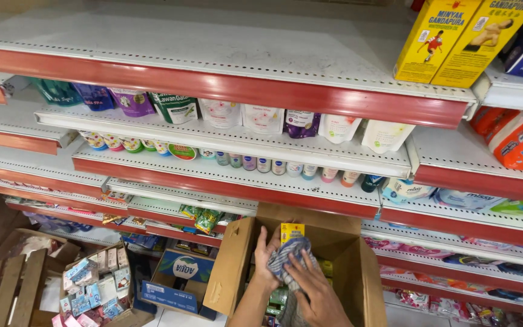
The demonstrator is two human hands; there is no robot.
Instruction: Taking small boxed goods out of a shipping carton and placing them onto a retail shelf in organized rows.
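I see both hands low in the frame, inside an open cardboard box [346, 254] that stands against the red-edged shelves [225, 88]. My left hand [266, 261] is closed around a grey striped cloth [290, 254], its fingers [272, 241] curled over the cloth's left edge. My right hand [316, 293] lies flat on the cloth from below, fingers [302, 271] spread and only lightly bent, pressing more than gripping. Just above the left fingers, touching the top of the cloth, stands a small yellow carton [292, 231]; I cannot tell whether the left hand also has hold of it or only wipes against it. More cartons show deeper in the box, beneath the right fingers, green and yellow ones.

By my judgement the step in hand is wiping that carton, and to do it well I would keep the left fingers firm on the cloth so it does not bunch, steady the carton with the right, and work along each face in turn

Well to the left of both hands sits a crate of small packets [95, 284] and a blue box [180, 275] on the floor
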